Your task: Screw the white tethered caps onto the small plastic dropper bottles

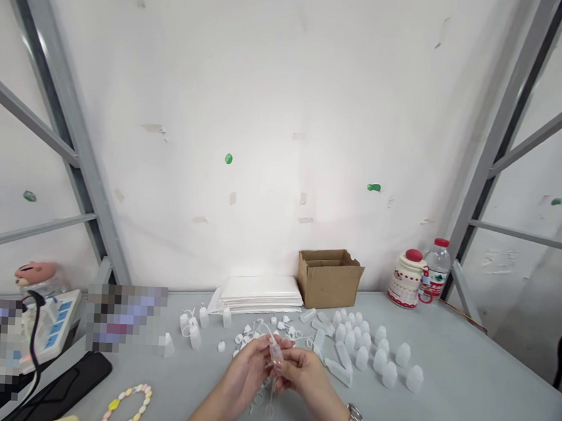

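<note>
In the middle of the near table, my left hand (249,364) and my right hand (306,376) are both closed around a small translucent plastic bottle (276,352). The bottle is tilted, its white nozzle end pointing up and away from me. Below my hands a thin white loop strap (269,411) rests; whether it joins the bottle is hidden. Just beyond my fingers lies a scatter of small white caps (246,334) with loop straps. Right of my right hand, translucent pieces (338,369) lie flat beside several upright clear bottle bodies (362,358).
Several capped white bottles (194,336) stand to the left. At the back are stacked white sheets (258,292) and an open cardboard box (331,285). A jug (405,280) and water bottle (435,269) stand back right. A bead bracelet (146,399) and black phone (71,385) lie front left.
</note>
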